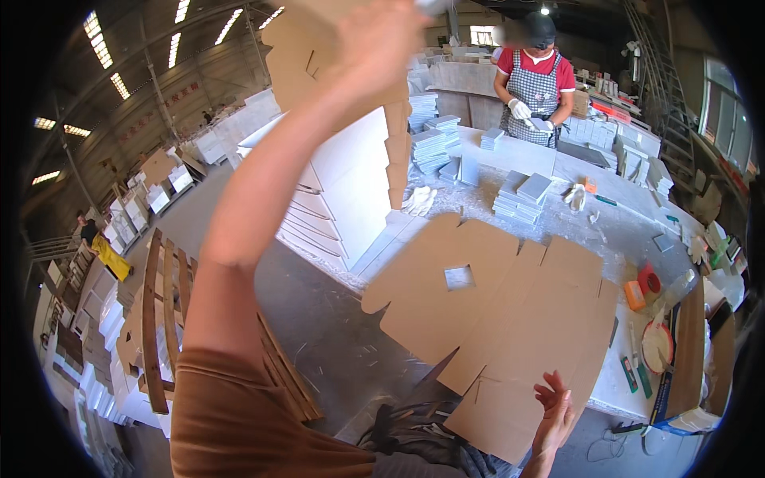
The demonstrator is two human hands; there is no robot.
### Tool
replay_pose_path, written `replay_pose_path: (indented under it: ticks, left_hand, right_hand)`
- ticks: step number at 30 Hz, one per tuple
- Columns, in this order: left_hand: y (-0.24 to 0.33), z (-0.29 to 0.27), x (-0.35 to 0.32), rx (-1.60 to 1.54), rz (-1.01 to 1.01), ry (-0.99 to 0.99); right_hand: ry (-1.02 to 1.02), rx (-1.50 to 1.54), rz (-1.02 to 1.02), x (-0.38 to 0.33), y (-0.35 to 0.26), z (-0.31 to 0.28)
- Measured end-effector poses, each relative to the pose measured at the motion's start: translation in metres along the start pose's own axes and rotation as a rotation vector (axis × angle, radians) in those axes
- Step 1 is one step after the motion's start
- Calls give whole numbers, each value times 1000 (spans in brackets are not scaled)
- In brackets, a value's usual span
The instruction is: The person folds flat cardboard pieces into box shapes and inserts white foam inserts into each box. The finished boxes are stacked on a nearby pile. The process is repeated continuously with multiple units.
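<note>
left hand is raised high near the top edge of the head view, arm stretched up and away from the body, fingers closing on a flat cardboard blank that is hanging down in front of a stack of white panels. grip looks wrapped over the blank's upper part, tho the fingertips are blurred.

right hand is sitting low near the bottom edge, fingers spread loosely & curled up, touching the lower edge of a 2nd, larger cardboard sheet w/ a square cutout. can't tell if it's pinching the sheet or just steadying it. that sheet is lying tilted, its far part resting over the long white worktable, near part overhanging the table edge toward the person.

room: open grey floor is lying between the sheet & a wooden pallet at left. table's right end is crowded w/ a tape roll & small tools. across the table another person in a checked apron & gloves is working by piles of grey tiles, well apart from both hands.
</note>
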State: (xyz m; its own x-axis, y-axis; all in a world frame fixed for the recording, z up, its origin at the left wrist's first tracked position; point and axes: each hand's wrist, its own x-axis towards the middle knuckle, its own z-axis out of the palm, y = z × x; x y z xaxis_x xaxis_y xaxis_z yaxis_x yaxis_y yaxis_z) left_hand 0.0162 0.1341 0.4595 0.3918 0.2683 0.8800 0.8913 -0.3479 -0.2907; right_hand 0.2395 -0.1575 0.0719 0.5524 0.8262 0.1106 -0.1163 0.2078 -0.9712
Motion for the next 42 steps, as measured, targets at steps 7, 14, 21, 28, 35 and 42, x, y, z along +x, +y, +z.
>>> replay_pose_path:
  ticks: [7, 14, 21, 28, 35, 42]
  left_hand:
    - [-120, 46, -76, 47, -276, -420]
    - [-180, 92, -106, -478, -434, -994]
    - [-186, 103, -113, -364, -401, -975]
    - [-184, 165, -131, -612, -364, -1051]
    - [-60, 77, -168, -226, -152, 57]
    - [100, 96, -394, -572, -158, -632]
  right_hand:
    - [-102, -33, 96, -3, 9, 16]
    - [-156, -95, 131, 4, 20, 20]
    - [-193, -119, 185, 6, 34, 42]
    - [-324, -100, 197, 17, 51, 33]
    - [-69, -554, 80, 2, 51, -56]
    - [339, -1271, 15, -11, 91, -137]
